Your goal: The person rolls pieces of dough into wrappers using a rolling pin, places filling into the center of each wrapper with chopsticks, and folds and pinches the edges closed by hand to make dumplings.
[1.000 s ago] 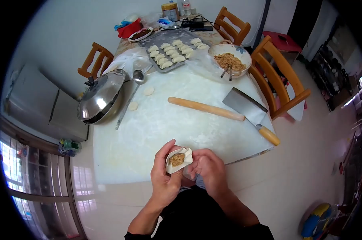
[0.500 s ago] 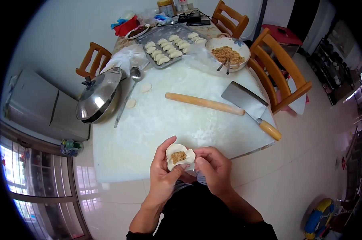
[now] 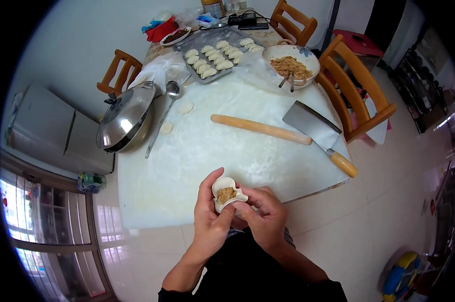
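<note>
A dumpling wrapper [image 3: 219, 186] with a mound of brown filling sits in my left hand [image 3: 210, 221], cupped from below with the thumb at its near edge. My right hand [image 3: 265, 214] pinches the wrapper's right edge between thumb and fingers. The wrapper is still open on top, its rim curved up around the filling. Beyond the hands, a wooden rolling pin [image 3: 260, 129] lies on the floured white board [image 3: 187, 166]. Two small flat dough rounds, one of them a dough disc [image 3: 186, 107], rest at the board's left.
A cleaver [image 3: 315, 126] lies at the right. A lidded metal pan [image 3: 128, 118] and a long spoon [image 3: 162, 121] are at the left. Behind stand a tray [image 3: 215, 76] with several dumplings and a bowl [image 3: 314, 60] of filling with chopsticks. Chairs flank the table.
My right hand has shifted slightly left, its thumb closer to my left thumb. The wrapper's right edge is gathered more closely around the filling. The view has tilted a little.
</note>
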{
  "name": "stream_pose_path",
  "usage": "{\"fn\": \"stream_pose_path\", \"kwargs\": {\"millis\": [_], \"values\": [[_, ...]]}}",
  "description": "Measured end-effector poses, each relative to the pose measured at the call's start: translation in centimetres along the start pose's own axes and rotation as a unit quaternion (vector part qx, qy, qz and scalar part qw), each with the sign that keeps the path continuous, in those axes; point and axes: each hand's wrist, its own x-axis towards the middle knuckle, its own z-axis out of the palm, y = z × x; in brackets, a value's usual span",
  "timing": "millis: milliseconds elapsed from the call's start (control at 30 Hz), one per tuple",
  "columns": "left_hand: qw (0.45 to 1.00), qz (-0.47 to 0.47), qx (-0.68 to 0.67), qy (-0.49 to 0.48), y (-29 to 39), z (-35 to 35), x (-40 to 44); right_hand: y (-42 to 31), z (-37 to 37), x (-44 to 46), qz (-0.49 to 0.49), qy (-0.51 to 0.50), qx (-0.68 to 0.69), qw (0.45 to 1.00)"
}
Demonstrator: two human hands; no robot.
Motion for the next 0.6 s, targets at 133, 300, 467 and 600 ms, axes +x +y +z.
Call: {"fn": "stream_pose_path", "kwargs": {"millis": [133,300,467,600], "values": [[0.998,0.003,0.070,-0.007,-0.1,-0.2,0.2,0.3,0.1,0.4,-0.024,0.011,-0.038,0.999],[0.997,-0.019,0.072,-0.023,0.6,-0.3,0.4,-0.1,0.0,0.5,-0.030,0.009,-0.054,0.998],[0.985,-0.055,0.124,-0.103,1.6,-1.1,0.7,0.2,-0.6,0.9,-0.071,-0.018,-0.058,0.996],[0.981,-0.055,0.141,-0.118,1.4,-1.5,0.8,-0.7,-0.5,0.5,0.006,-0.010,0.007,1.000]]}}
